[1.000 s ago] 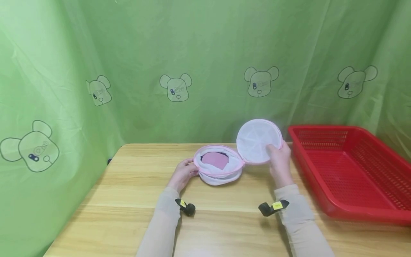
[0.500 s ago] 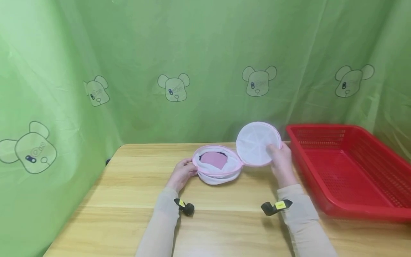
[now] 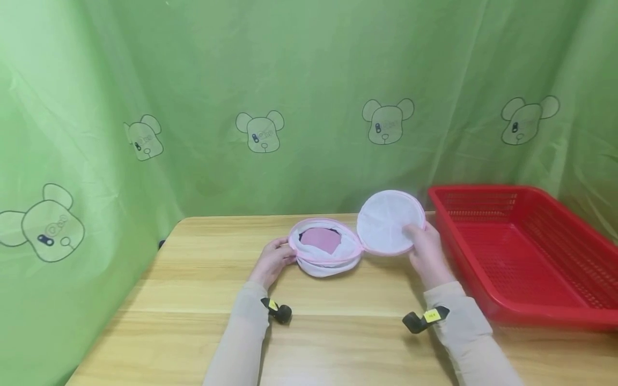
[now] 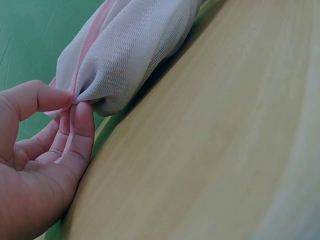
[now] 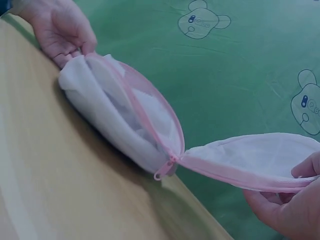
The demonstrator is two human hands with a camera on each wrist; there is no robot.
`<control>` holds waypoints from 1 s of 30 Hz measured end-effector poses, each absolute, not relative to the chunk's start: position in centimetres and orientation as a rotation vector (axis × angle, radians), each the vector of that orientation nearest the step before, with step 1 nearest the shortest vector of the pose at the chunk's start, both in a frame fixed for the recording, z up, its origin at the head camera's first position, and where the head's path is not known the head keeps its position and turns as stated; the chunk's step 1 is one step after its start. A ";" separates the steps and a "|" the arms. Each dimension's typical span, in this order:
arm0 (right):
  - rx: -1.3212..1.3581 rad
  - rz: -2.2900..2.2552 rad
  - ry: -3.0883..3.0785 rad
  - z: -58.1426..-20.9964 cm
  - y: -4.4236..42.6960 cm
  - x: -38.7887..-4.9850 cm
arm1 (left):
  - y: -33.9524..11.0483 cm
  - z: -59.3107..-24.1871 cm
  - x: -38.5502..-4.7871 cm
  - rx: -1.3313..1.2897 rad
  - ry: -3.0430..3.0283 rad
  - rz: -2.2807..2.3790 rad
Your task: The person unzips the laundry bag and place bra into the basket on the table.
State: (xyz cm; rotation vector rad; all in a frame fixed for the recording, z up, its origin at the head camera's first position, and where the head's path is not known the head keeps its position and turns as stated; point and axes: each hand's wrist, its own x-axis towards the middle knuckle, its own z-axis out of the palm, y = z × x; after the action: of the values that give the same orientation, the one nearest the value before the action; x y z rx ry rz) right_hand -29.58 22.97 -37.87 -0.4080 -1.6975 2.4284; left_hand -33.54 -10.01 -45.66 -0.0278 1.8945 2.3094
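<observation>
A round white mesh laundry bag (image 3: 330,269) with pink zip edging lies unzipped on the table. Inside it shows a pink piece (image 3: 321,239) with a dark edge; its kind I cannot tell. My left hand (image 3: 271,262) pinches the bag's left rim between thumb and fingers, as the left wrist view shows up close. The bag's round lid (image 3: 383,220) is folded out to the right, raised and tilted. With thumb and fingers my right hand (image 3: 427,253) grips the lid's right edge. A pink zip pull (image 5: 164,171) hangs at the joint between lid and bag.
To the right stands a red plastic basket (image 3: 470,268) with perforated walls, close beside my right hand. The wooden table (image 3: 207,289) ends at a green curtain (image 3: 309,171) printed with bear heads, which also closes off the left side.
My right hand has moved a little to the right and down, lowering the lid with it. The left hand stays at the bag's rim. The head view has shifted slightly.
</observation>
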 end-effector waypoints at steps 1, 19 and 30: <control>-0.396 2.458 -1.692 -38.0 23.2 -29.4 | -10.0 -45.6 -33.5 -0.028 1.894 2.309; -0.321 2.673 -1.658 -39.5 24.9 -28.3 | -9.9 -45.4 -33.4 -0.031 1.877 2.313; -0.257 2.610 -1.690 -40.7 24.6 -28.8 | -10.0 -45.7 -33.6 -0.033 1.872 2.328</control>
State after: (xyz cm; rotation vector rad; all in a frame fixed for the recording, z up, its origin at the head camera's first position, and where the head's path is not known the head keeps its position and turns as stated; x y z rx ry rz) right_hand -28.82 24.58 -40.65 -0.2571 -1.6901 2.6103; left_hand -33.58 -10.02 -45.67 -0.0326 1.8718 2.3275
